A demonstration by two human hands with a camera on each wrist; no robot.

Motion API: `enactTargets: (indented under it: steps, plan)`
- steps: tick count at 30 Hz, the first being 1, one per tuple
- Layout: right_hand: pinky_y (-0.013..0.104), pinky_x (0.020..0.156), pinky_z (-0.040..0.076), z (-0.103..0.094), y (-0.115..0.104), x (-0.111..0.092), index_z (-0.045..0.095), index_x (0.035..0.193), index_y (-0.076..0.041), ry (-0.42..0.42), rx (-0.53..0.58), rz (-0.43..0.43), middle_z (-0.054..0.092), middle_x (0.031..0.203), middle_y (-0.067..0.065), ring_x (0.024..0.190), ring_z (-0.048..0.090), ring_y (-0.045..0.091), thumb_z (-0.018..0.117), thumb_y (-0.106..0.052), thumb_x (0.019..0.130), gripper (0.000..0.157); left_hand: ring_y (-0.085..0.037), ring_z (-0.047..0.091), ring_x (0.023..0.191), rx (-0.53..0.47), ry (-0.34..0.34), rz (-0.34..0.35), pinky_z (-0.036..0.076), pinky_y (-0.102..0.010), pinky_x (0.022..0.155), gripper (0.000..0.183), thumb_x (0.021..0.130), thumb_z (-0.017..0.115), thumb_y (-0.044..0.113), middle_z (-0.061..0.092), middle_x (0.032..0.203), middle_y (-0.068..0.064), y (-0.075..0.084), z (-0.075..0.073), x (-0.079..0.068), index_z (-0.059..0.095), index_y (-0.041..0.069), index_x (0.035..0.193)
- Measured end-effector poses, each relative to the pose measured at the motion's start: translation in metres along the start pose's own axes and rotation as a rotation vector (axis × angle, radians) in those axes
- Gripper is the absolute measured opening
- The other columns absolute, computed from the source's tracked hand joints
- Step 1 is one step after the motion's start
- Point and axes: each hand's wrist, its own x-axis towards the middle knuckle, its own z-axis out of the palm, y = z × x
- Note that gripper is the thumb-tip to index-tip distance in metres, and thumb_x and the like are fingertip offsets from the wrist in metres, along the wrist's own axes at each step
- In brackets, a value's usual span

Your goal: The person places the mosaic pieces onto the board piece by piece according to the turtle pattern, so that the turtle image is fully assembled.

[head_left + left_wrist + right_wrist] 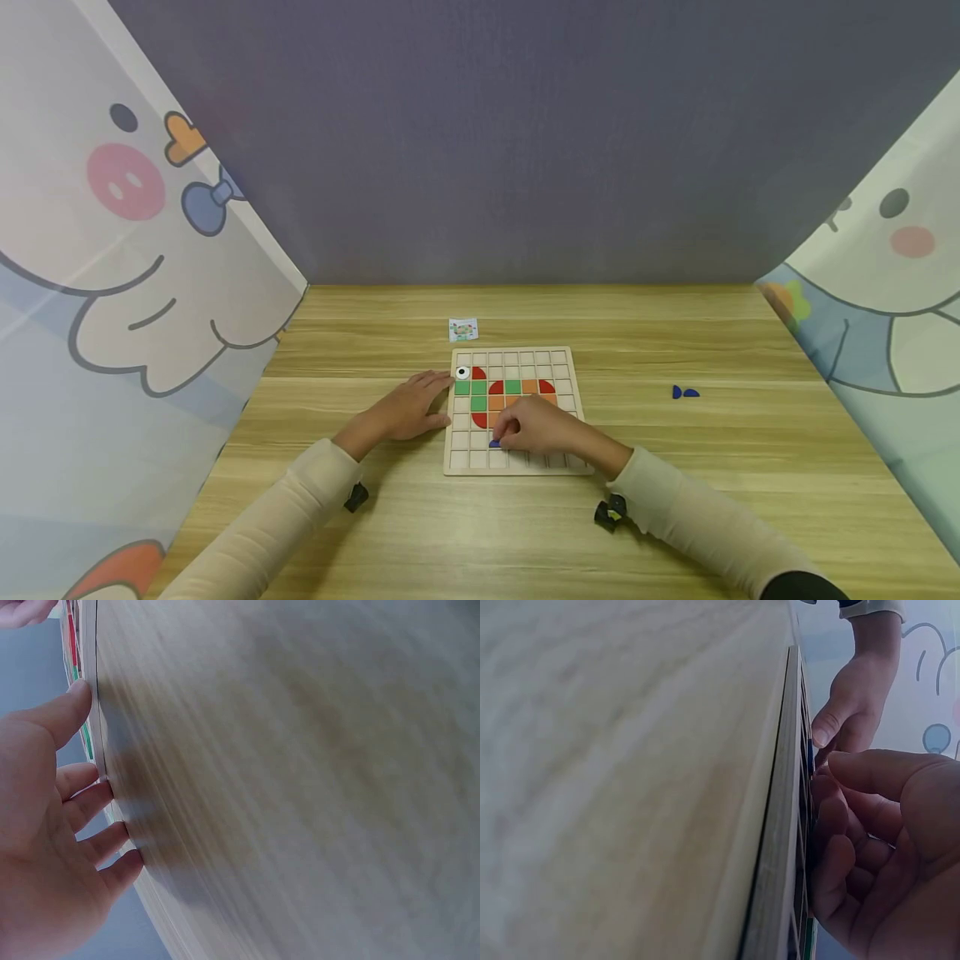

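A wooden grid board [459, 459] lies on the table with colored tiles set in its squares. Among them are a round eye tile [462, 372], green squares [478, 403], orange squares and red rounded pieces [479, 421]. Over the board's lower middle, my right hand [536, 427] has its thumb and fingers curled together, pinching a small blue rounded tile [494, 444] at a grid square. In the right wrist view only a sliver of this blue tile [810, 755] shows by the fingertips. My left hand [408, 407] rests with spread fingers against the board's left edge.
Two blue rounded pieces [691, 393] lie on the wooden table [637, 333] to the right of the board. A small printed card [463, 329] sits just behind the board. A dark panel [525, 167] rises at the table's back, with cartoon-printed sheets at both sides.
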Motion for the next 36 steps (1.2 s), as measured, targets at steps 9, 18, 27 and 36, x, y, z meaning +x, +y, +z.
enactTargets:
  steps: [9,18,27,36]
  plan:
    - [0.023,0.064,0.049,-0.001,0.003,-0.001,0.077,0.088,-0.019,-0.01,0.005,0.0,0.063,0.074,-0.015,0.069,0.056,0.003,0.07,-0.013,0.089,0.009,-0.04,0.031,0.144,-0.01,-0.002,0.0,0.027,-0.054,0.118,0.069,0.099,0.062,0.037,0.036,0.156,-0.016,0.001,-0.001,0.0,0.035,0.002,0.153]
    - [0.024,0.062,0.049,-0.01,0.013,-0.008,0.075,0.092,-0.02,0.03,0.075,0.036,0.063,0.073,-0.013,0.066,0.054,0.004,0.067,-0.014,0.092,0.011,-0.04,0.032,0.144,-0.002,-0.005,-0.001,0.027,-0.054,0.118,0.07,0.099,0.062,0.037,0.036,0.157,-0.016,0.002,-0.001,-0.001,0.035,0.002,0.153]
    - [0.027,0.068,0.05,-0.032,0.029,-0.026,0.075,0.096,-0.015,0.089,0.085,0.055,0.067,0.081,-0.01,0.072,0.056,0.009,0.068,-0.013,0.093,0.008,-0.041,0.033,0.143,-0.003,0.007,0.006,0.028,-0.055,0.117,0.07,0.098,0.063,0.036,0.037,0.156,-0.017,0.002,-0.003,-0.001,0.036,0.001,0.152]
    - [0.027,0.061,0.049,-0.057,0.055,-0.052,0.074,0.103,-0.013,0.149,0.105,0.139,0.067,0.086,-0.005,0.072,0.056,0.013,0.065,-0.013,0.096,0.012,-0.042,0.032,0.143,-0.003,0.001,0.01,0.028,-0.055,0.117,0.07,0.099,0.062,0.037,0.036,0.156,-0.017,0.002,-0.003,-0.002,0.035,0.002,0.153]
